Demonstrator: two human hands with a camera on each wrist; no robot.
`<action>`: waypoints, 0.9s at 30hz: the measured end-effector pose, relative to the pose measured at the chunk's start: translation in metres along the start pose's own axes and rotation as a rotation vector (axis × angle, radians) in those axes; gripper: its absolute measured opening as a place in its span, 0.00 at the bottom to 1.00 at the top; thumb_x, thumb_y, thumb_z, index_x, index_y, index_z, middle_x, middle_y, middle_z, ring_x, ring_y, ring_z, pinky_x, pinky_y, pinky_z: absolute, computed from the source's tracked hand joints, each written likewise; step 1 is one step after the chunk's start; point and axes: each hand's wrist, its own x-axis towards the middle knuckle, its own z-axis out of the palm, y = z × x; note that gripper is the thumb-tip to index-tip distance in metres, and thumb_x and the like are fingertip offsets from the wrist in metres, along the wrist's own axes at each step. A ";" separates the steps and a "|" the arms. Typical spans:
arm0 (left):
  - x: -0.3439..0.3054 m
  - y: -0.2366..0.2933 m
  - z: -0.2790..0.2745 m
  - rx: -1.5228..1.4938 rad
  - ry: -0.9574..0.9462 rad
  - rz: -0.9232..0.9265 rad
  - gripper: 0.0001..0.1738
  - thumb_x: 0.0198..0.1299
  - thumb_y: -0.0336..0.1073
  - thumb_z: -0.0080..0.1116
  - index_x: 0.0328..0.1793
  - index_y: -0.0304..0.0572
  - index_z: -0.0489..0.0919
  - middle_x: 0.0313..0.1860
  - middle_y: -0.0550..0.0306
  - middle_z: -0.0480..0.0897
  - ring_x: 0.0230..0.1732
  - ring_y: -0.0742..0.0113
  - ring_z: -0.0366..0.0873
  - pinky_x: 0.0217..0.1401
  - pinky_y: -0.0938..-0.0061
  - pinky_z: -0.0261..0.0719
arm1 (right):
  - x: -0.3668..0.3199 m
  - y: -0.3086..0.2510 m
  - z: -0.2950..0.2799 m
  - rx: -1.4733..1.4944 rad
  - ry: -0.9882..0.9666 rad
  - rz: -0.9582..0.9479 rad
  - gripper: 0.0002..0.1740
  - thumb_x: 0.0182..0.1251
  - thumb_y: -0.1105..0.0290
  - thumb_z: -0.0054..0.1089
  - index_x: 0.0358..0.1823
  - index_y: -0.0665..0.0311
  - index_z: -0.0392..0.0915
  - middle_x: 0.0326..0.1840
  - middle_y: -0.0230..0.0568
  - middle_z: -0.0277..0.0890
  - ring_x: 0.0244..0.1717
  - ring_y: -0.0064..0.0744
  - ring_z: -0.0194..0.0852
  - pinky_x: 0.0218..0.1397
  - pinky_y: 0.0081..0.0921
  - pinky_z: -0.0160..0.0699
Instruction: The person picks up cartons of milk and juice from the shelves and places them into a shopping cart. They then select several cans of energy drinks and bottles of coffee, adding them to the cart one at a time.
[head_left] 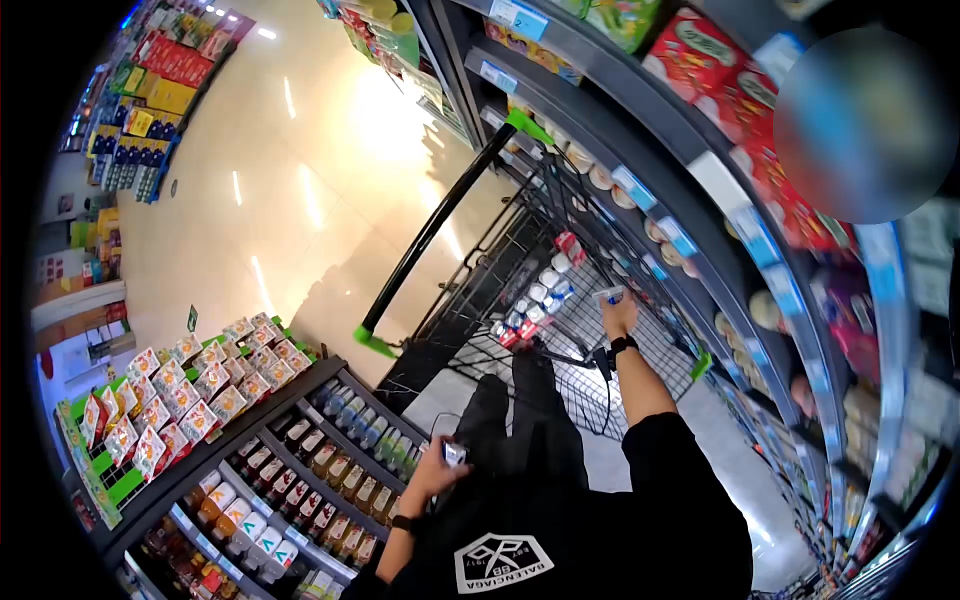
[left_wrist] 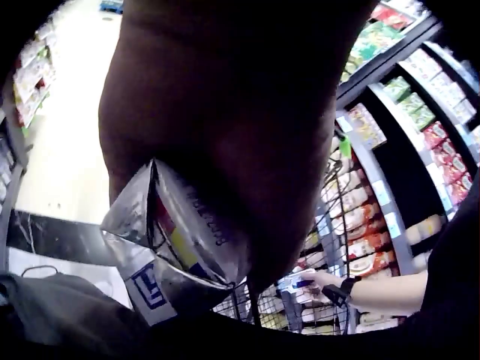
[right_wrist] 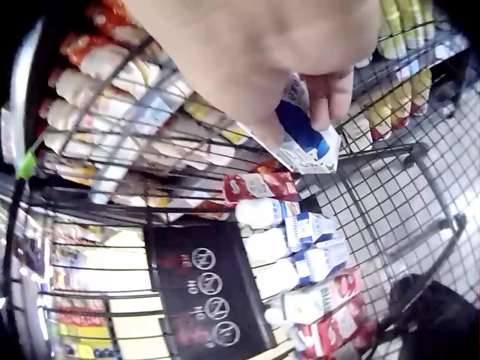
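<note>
My left hand [head_left: 430, 474] is low by my leg and grips a small shiny carton with folded ends [left_wrist: 180, 247], silvery with blue print. The palm hides part of it in the left wrist view. Reaching over the wire shopping cart [head_left: 432, 240], my right hand [head_left: 620, 318] pinches a blue and white carton [right_wrist: 306, 135] between thumb and fingers. Below it, inside the cart, several white-capped bottles [right_wrist: 271, 245] with blue labels lie in a row. A red pack [right_wrist: 259, 187] lies at one end of that row, and more red packs [right_wrist: 337, 326] are at the other.
Tall shelves [head_left: 640, 130] of packaged goods stand close along the cart's right side. At the left is a rack of drink bottles [head_left: 340, 475], with white and orange pouches [head_left: 190, 390] on a green display beyond it. Pale shop floor [head_left: 270, 190] stretches ahead.
</note>
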 end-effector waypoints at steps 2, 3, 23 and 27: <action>0.005 0.021 0.008 -0.035 -0.013 -0.083 0.40 0.45 0.47 0.86 0.62 0.40 0.78 0.42 0.54 0.87 0.44 0.64 0.85 0.49 0.68 0.83 | 0.022 -0.012 0.024 -0.037 -0.154 0.001 0.34 0.57 0.60 0.79 0.65 0.63 0.80 0.63 0.55 0.82 0.61 0.59 0.83 0.64 0.52 0.82; 0.010 0.026 0.009 -0.044 -0.009 -0.114 0.40 0.45 0.47 0.86 0.62 0.40 0.78 0.42 0.54 0.87 0.44 0.64 0.85 0.49 0.68 0.83 | 0.032 -0.012 0.043 -0.091 -0.161 -0.146 0.33 0.60 0.63 0.78 0.66 0.63 0.79 0.66 0.55 0.80 0.64 0.59 0.81 0.65 0.52 0.82; 0.075 0.098 0.038 -0.177 -0.007 0.169 0.61 0.48 0.36 0.81 0.87 0.38 0.56 0.70 0.36 0.78 0.69 0.45 0.79 0.74 0.61 0.75 | -0.210 -0.103 -0.075 0.624 -1.290 -0.286 0.32 0.68 0.58 0.78 0.66 0.68 0.79 0.49 0.44 0.88 0.44 0.26 0.85 0.49 0.28 0.84; 0.094 0.116 0.040 -0.039 0.034 0.341 0.63 0.47 0.36 0.82 0.88 0.36 0.55 0.76 0.35 0.73 0.75 0.40 0.72 0.79 0.57 0.70 | -0.198 -0.090 -0.074 0.759 -1.205 -0.086 0.41 0.59 0.58 0.85 0.69 0.67 0.74 0.56 0.37 0.82 0.56 0.25 0.79 0.60 0.28 0.81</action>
